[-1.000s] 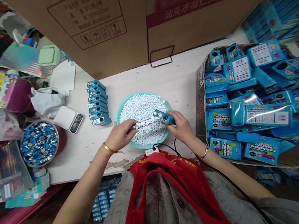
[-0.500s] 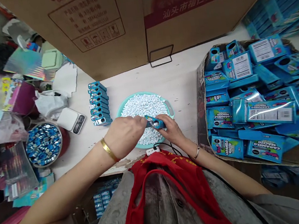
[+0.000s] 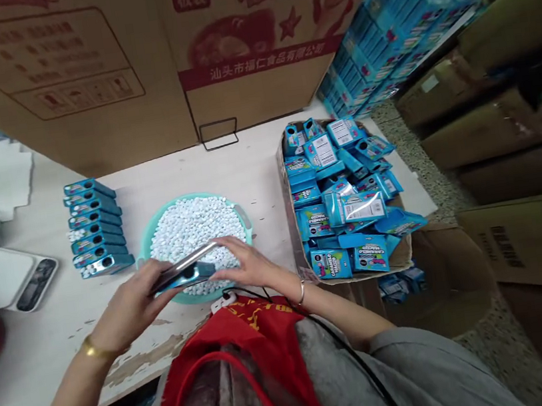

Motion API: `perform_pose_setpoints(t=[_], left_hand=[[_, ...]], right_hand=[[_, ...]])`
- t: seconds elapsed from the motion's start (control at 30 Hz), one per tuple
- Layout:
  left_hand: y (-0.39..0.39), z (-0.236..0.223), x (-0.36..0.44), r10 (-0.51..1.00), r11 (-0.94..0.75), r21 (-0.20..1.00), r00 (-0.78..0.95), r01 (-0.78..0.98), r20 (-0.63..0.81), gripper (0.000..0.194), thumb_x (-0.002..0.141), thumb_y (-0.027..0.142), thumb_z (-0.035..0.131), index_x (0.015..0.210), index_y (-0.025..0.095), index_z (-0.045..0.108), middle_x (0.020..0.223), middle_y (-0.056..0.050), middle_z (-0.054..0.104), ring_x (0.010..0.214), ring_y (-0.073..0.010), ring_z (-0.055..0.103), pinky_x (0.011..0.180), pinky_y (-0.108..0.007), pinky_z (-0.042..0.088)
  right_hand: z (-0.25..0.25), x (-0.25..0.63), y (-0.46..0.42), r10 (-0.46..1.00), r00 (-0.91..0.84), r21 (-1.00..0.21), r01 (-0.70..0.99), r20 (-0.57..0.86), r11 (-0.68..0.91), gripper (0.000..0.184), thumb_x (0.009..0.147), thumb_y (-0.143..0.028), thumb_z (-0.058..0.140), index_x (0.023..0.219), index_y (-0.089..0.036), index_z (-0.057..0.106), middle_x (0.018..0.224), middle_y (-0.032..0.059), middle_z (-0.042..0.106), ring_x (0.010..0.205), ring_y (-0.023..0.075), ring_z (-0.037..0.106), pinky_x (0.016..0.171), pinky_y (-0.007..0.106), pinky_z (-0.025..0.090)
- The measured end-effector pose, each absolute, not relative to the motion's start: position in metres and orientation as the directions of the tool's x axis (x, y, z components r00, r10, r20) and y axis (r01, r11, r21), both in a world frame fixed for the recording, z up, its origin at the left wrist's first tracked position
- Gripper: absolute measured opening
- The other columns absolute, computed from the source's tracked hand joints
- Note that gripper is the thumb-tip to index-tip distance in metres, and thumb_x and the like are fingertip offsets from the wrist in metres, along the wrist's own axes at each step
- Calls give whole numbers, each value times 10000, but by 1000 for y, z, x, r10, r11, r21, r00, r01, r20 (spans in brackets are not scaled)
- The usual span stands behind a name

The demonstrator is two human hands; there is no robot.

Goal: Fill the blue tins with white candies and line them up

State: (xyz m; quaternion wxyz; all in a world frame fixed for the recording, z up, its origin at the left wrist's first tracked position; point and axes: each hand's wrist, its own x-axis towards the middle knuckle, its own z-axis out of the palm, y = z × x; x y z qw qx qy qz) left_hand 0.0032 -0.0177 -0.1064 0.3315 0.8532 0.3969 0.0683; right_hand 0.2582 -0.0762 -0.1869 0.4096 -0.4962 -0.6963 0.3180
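A flat, oblong blue box of what looks like printed card (image 3: pixel 194 274) is held over a round turquoise plastic basin (image 3: pixel 198 299) standing near the front edge of the table (image 3: pixel 263 184). The left hand (image 3: pixel 138 302) is closed on the box's left end; the right hand (image 3: pixel 246 263) pinches its right end between thumb and fingers. The box probably handles as light and fairly stiff but crushable, with a slick surface (its upper edge glints); the narrow ends seem the surest hold. The loose white pellets (image 3: pixel 193 220) in the basin look hard and apt to roll.

There is one box in the hands, one basin and one white kitchen scale (image 3: pixel 1 274). Between scale and basin stands one row of blue boxes (image 3: pixel 98 228), about seven, overlapping too closely for certainty. One open brown cardboard carton (image 3: pixel 297 239) near the table's right edge holds many jumbled blue boxes (image 3: pixel 362 207), uncountable; one large printed brown carton (image 3: pixel 150 129) stands behind.
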Motion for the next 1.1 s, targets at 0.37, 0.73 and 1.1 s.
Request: perform_pose_setpoints(t=[0.37, 0.73, 1.1], left_hand=[[-48, -139, -148, 954, -69, 330, 159, 942, -254, 354, 834, 493, 599, 999, 181, 587, 925, -33, 605, 838, -176, 564, 754, -295, 471], [9, -221, -150, 992, 7, 263, 26, 965, -120, 472, 803, 422, 625, 1198, 179, 538, 1191, -124, 533, 957, -270, 603, 745, -346, 510], [-70, -176, -69, 850, -203, 313, 326, 928, -415, 293, 908, 400, 465, 1100, 230, 607, 1037, -45, 695, 918, -221, 658, 777, -308, 490]], right_hand=[[-199, 483, -132, 848, 530, -227, 825, -10, -518, 777, 750, -715, 551, 1323, -192, 510, 1014, 242, 593, 985, 513, 580, 704, 680, 413], [-127, 433, -132, 865, 470, -484, 806, 176, -340, 659, 806, -470, 628, 1369, -203, 416, 1153, 161, 617, 854, 292, 652, 742, 475, 532], [-158, 333, -124, 849, 523, -996, 8, -69, -85, 360, 781, -400, 723, 1069, -221, 601, 1071, 44, 690, 993, 199, 650, 957, 401, 514]])
